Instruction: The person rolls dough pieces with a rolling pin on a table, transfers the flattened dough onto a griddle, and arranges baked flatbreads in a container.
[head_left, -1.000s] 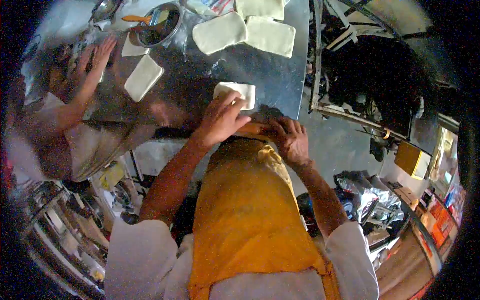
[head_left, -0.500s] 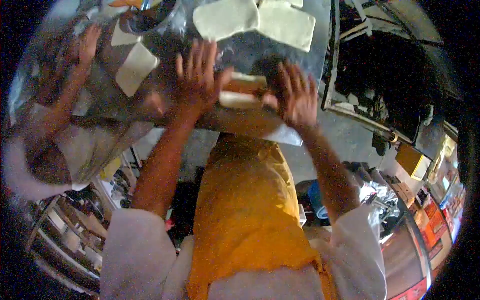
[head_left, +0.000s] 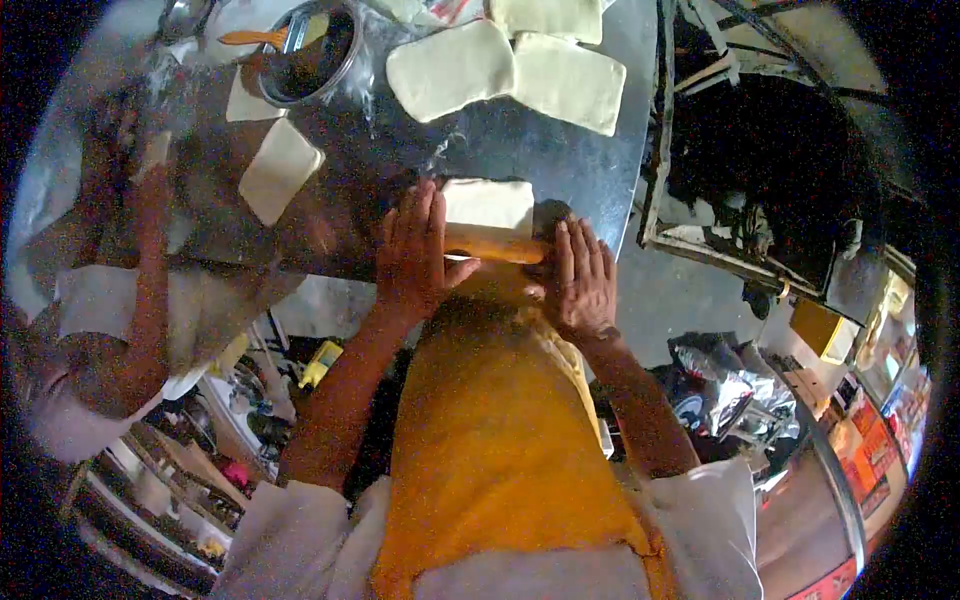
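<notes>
1. Head view, the left hand (head_left: 410, 255): It lies flat at the left end of the rolling pin (head_left: 500, 245). The four long fingers are straight and close together and point away from the body. The thumb sticks out to the side, toward the pin. It is not pinching anything.
2. Head view, the right hand (head_left: 585, 280): It is at the other end of the pin, palm down. Its fingers are straight with small gaps between them. I cannot tell where its thumb is, because it is too dark and blurry there.
3. Head view, the dough: The small white dough piece (head_left: 488, 205) lies flat on the dark table (head_left: 400, 150), between the two hands. The pin lies across its near part. Most of the dough shows on the far side of the pin, and a little bit peeks out on the near side.
4. Head view, things around: Three big dough sheets (head_left: 450, 72) lie at the far side of the table. Two more dough pieces (head_left: 280, 172) are on the left. Near them is a round bowl (head_left: 352, 72) with an orange-handled brush (head_left: 250, 38) in it. Another person's arm (head_left: 150, 250) is at the far left, well apart from these hands.
</notes>
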